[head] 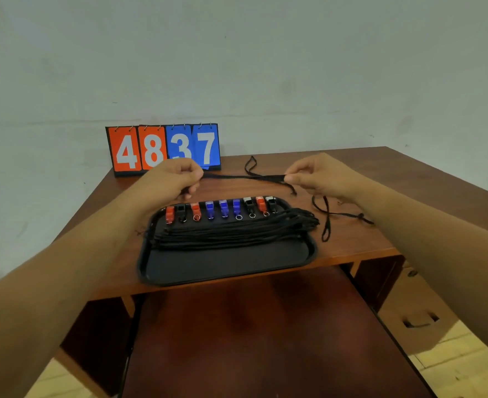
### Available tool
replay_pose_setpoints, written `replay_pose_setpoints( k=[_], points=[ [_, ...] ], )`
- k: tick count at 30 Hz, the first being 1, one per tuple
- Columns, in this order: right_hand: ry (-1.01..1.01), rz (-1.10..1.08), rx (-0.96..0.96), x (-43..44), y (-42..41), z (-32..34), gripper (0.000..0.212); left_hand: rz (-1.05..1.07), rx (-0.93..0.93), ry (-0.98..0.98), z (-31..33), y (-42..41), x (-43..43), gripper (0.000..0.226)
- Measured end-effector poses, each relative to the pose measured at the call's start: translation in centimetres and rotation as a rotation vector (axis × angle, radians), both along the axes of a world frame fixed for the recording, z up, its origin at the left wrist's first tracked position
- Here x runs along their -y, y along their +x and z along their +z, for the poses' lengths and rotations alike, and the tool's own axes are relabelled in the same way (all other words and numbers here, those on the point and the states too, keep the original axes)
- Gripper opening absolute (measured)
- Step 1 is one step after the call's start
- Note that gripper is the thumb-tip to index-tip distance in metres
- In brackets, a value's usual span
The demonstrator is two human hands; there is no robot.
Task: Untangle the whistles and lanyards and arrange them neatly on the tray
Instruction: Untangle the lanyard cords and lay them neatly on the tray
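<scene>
A black tray (225, 265) lies at the table's near edge. Along its far rim stand several whistles (222, 209) in a row, red, black and blue. Behind that row, toward me, a bundle of straightened black lanyards (231, 231) lies across the tray. Above the table beyond the tray, my left hand (174, 179) and my right hand (320, 175) each pinch one end of a black lanyard (242, 177), stretched taut between them. Another loose lanyard (327, 216) lies on the table right of the tray.
A flip scoreboard (162, 147) reading 4837 stands at the table's back edge against the wall. The brown wooden table (366, 173) extends to the right. A cardboard box (415, 311) sits on the floor at lower right.
</scene>
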State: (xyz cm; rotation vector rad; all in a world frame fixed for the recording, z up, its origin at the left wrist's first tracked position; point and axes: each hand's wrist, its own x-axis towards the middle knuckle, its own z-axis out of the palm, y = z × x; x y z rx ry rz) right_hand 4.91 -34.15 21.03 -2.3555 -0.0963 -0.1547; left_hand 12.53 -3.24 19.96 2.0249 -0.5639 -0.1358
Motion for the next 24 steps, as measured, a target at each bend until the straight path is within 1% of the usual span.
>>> replay_pose_setpoints(
  k=[2, 4, 6, 8, 10, 14, 20, 24],
  points=[
    [0.034, 0.036, -0.056, 0.5, -0.1, -0.7, 0.017, -0.001, 0.018, 0.109, -1.1, -0.1, -1.2, 0.020],
    [0.040, 0.089, -0.156, 1.0, -0.2, -1.6, 0.016, -0.016, 0.038, 0.240, -2.2, -0.1, -2.1, 0.019],
    [-0.036, 0.131, -0.264, 1.3, -0.3, -2.4, 0.014, -0.025, 0.053, 0.326, -3.3, -0.2, -3.0, 0.017],
    [-0.145, 0.142, -0.321, 1.5, -0.6, -3.3, 0.013, -0.050, 0.074, 0.390, -4.1, -0.3, -3.8, 0.013],
    [-0.223, 0.126, -0.326, 1.8, -0.8, -4.2, 0.013, -0.092, 0.091, 0.454, -4.7, -0.4, -4.5, 0.009],
    [-0.181, 0.101, -0.307, 2.3, -1.2, -5.7, 0.014, -0.107, 0.131, 0.563, -5.7, -0.3, -5.5, 0.004],
    [-0.219, 0.055, -0.201, 2.5, -1.6, -7.7, 0.011, -0.103, 0.140, 0.653, -7.2, -0.2, -6.5, 0.007],
    [-0.233, 0.041, -0.171, 3.0, -1.8, -8.7, 0.010, -0.086, 0.145, 0.716, -8.2, 0.0, -7.0, 0.008]
  ],
)
